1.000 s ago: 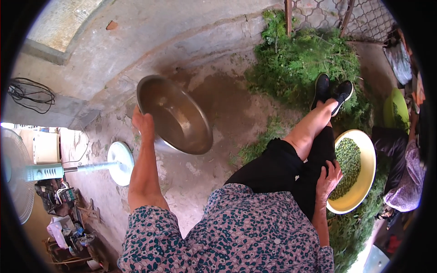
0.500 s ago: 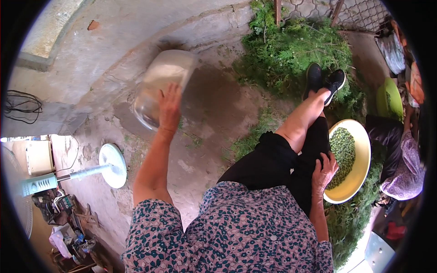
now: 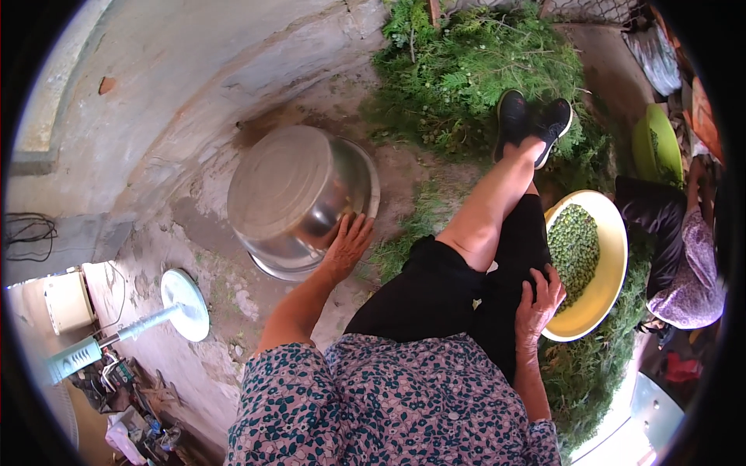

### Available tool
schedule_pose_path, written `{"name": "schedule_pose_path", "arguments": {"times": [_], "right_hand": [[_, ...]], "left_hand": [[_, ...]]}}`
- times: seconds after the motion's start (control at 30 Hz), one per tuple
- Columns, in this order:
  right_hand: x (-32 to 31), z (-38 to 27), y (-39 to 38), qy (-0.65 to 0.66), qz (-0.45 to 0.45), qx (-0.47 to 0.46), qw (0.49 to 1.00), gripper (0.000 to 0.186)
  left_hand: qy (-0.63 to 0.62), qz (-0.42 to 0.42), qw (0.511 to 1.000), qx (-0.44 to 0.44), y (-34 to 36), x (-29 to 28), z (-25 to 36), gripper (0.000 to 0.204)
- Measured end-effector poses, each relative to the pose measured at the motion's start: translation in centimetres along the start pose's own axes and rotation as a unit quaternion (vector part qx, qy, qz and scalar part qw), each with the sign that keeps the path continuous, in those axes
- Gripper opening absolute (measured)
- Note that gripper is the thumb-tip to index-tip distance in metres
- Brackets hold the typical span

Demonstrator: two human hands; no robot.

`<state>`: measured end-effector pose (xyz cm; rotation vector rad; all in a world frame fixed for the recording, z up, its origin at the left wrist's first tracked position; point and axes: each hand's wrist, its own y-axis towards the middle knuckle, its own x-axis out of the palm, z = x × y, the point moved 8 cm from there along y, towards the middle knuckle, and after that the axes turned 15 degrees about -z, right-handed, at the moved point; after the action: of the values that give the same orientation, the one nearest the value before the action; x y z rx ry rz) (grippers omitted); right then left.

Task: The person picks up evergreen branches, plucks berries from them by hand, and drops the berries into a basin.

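To my left a silver metal basin (image 3: 284, 182) sits upside down on the ground, its flat bottom facing up and its rim lowest. My left hand (image 3: 348, 247) lies against the basin's curved side near the rim, fingers stretched out and apart. On my right, a yellow basin (image 3: 614, 233) stands tilted against my leg, part-filled with small round green cones or berries (image 3: 575, 252). Over my dark shorts, my right hand (image 3: 538, 303) rests at the near edge of that basin. Its fingers are loosely bent and apart, with nothing seen in them.
Cut green branches (image 3: 482, 85) lie heaped ahead, around my crossed feet, with more beneath the yellow basin. At right, another person (image 3: 691, 272) sits near a green basin (image 3: 653, 147). A fan with a round base (image 3: 186, 304) and assorted clutter (image 3: 136, 412) are at left.
The metal basin, blurred by motion before, now rests bottom up and closer to me. My left hand has shifted rightward and nearer, onto its side. My right hand keeps its place.
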<state>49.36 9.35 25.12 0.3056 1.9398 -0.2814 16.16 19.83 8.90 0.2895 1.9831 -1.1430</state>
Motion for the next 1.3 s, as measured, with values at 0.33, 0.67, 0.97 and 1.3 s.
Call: {"name": "schedule_pose_path", "arguments": {"times": [0.33,0.67,0.97,1.3], "right_hand": [[-0.2,-0.1,1.5,0.034,-0.057,0.035,0.997,0.024],[0.0,0.2,2.8,0.075,-0.08,0.055,0.992,0.023],[-0.6,0.6,2.6,0.086,-0.052,0.072,0.992,0.022],[-1.0,0.2,2.5,0.107,-0.033,0.054,0.992,0.024]], "left_hand": [[0.105,-0.036,0.993,0.04,6.2,4.8,3.8,0.04],[0.102,-0.136,0.985,-0.012,10.9,16.3,3.4,0.037],[-0.379,0.177,0.893,-0.169,17.4,-3.0,-5.5,0.047],[-0.634,0.104,0.737,-0.209,28.0,-8.8,-8.1,0.039]]}}
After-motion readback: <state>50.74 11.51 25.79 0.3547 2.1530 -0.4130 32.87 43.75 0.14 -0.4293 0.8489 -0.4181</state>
